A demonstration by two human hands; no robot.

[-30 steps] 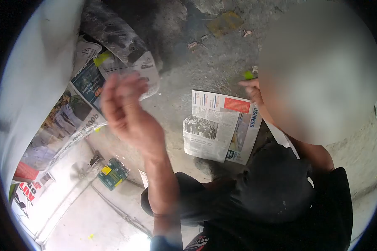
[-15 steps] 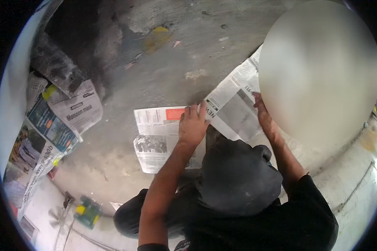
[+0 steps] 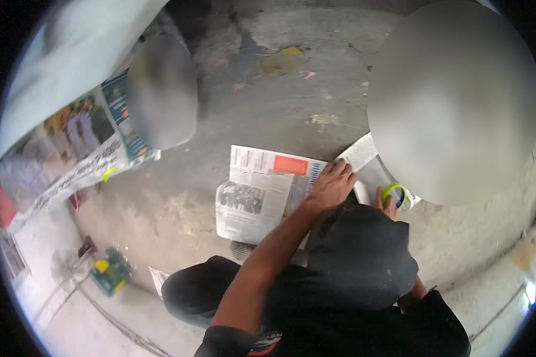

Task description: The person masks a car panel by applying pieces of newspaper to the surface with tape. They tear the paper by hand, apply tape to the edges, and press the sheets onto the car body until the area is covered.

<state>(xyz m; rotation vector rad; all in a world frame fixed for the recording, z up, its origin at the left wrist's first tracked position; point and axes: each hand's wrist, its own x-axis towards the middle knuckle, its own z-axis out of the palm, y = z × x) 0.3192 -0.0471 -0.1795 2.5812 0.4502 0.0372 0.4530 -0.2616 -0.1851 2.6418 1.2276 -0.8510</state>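
Observation:
Two sheets of newspaper lie on the floor in front of my knees. My left hand (image 3: 335,183) rests with its fingers extended on the edge where the left newspaper sheet (image 3: 262,196) meets the right newspaper sheet (image 3: 358,156). A yellow-green ring that looks like a roll of tape (image 3: 393,189) is in my right hand (image 3: 388,205), with fingers around its near side. That hand is low over the right sheet, and my knee hides part of it. A large blurred patch covers the rest of the right sheet.
Printed newspaper pages (image 3: 71,143) hang or stand at the left, partly under a blurred patch. At lower left are a green and yellow object (image 3: 110,272) and a fan (image 3: 68,265). The concrete floor (image 3: 220,125) has a yellow stain (image 3: 284,60).
My right hand was spread on the right sheet and now has the yellow-green roll, closer to my knee. My left hand still presses the sheets' join. The camera view has shifted.

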